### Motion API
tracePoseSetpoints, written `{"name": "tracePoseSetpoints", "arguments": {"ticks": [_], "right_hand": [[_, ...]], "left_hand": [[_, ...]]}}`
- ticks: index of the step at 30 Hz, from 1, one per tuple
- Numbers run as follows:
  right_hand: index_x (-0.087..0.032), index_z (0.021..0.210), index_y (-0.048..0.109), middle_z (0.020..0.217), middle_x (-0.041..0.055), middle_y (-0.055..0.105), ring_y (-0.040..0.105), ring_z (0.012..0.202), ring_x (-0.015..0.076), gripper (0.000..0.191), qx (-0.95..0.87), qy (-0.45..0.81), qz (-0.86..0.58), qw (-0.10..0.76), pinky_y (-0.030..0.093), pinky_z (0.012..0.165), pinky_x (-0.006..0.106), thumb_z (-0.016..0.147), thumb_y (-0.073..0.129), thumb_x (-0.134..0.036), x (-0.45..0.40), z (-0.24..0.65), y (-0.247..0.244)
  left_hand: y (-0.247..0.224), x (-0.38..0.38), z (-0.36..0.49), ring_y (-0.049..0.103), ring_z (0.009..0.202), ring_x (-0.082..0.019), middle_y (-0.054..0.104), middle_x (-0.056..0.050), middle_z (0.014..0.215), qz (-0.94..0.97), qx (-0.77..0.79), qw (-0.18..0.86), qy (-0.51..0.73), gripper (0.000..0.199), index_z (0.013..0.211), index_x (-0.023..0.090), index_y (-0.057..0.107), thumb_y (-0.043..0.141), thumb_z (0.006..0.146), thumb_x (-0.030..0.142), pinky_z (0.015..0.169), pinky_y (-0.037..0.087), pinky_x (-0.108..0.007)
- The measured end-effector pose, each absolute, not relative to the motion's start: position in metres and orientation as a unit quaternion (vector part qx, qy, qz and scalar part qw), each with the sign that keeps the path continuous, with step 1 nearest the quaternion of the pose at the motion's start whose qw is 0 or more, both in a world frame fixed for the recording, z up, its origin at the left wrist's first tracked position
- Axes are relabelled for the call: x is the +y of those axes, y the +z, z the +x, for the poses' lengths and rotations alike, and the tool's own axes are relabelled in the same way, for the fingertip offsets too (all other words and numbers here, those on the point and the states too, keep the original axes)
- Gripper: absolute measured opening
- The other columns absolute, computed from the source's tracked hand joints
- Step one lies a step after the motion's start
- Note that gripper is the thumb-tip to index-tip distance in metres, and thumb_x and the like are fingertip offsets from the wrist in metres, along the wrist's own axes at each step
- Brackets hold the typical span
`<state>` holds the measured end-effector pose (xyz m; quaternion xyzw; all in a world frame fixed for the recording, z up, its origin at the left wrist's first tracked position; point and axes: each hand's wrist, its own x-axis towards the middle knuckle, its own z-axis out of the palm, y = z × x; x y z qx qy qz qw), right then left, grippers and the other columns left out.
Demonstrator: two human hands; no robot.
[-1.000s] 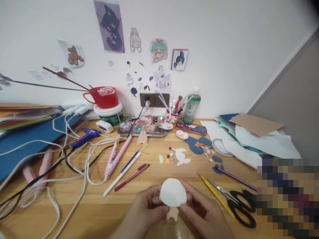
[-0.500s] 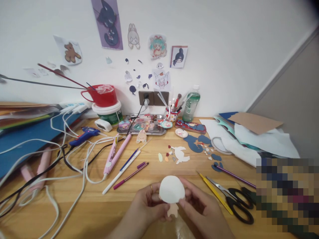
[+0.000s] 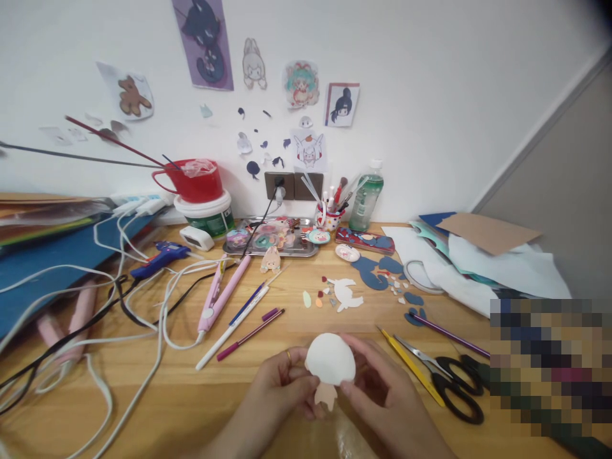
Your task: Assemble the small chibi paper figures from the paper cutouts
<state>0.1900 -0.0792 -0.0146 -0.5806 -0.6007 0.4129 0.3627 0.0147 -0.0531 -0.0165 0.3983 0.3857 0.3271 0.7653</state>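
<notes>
A small paper doll cutout (image 3: 331, 362) is held upright between both hands, low in the middle of the head view. It has a round white head piece over a little beige body. My left hand (image 3: 285, 389) pinches its left side, thumb in front near the neck and fingers behind. On the opposite edge, my right hand (image 3: 375, 389) grips the head piece between thumb and fingers. Beyond the hands lies a white paper cutout (image 3: 345, 294), with small coloured paper bits around it. Dark blue paper pieces (image 3: 373, 273) are scattered farther back.
Black-handled scissors (image 3: 452, 379) and a yellow craft knife (image 3: 414, 370) lie at the right. Left stand a pink straightener (image 3: 224, 293), a blue glue gun (image 3: 160, 260) and tangled white cables (image 3: 165, 299). A metal tray (image 3: 306, 248) holds finished figures at the back.
The doll cutout has tilted slightly, its body shifting a little left under the head piece. Both hands keep their hold. The whole view has shifted slightly.
</notes>
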Motion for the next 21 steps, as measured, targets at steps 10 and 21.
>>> {"name": "tracePoseSetpoints", "arguments": {"ticks": [10, 21], "right_hand": [[-0.025, 0.115, 0.052, 0.106, 0.0035, 0.058, 0.059, 0.081, 0.0143, 0.041, -0.597, 0.391, -0.587, 0.383, 0.050, 0.070, 0.024, 0.074, 0.053, -0.020, -0.0807, 0.1891, -0.0110], [-0.025, 0.115, 0.051, 0.105, 0.0042, 0.058, 0.059, 0.081, 0.0152, 0.041, -0.599, 0.397, -0.584, 0.377, 0.051, 0.070, 0.025, 0.074, 0.052, -0.018, -0.0806, 0.1883, -0.0106]], "left_hand": [[-0.0211, -0.0542, 0.0136, 0.061, 0.053, -0.010, 0.065, -0.001, 0.062, 0.378, 0.371, 0.781, 0.331, 0.035, 0.095, 0.011, 0.059, 0.072, 0.068, 0.029, 0.051, 0.042, -0.016], [-0.0145, -0.0533, 0.0159, 0.061, 0.052, -0.009, 0.066, -0.002, 0.064, 0.361, 0.363, 0.792, 0.333, 0.037, 0.089, 0.011, 0.057, 0.075, 0.064, 0.031, 0.051, 0.041, -0.016]]}}
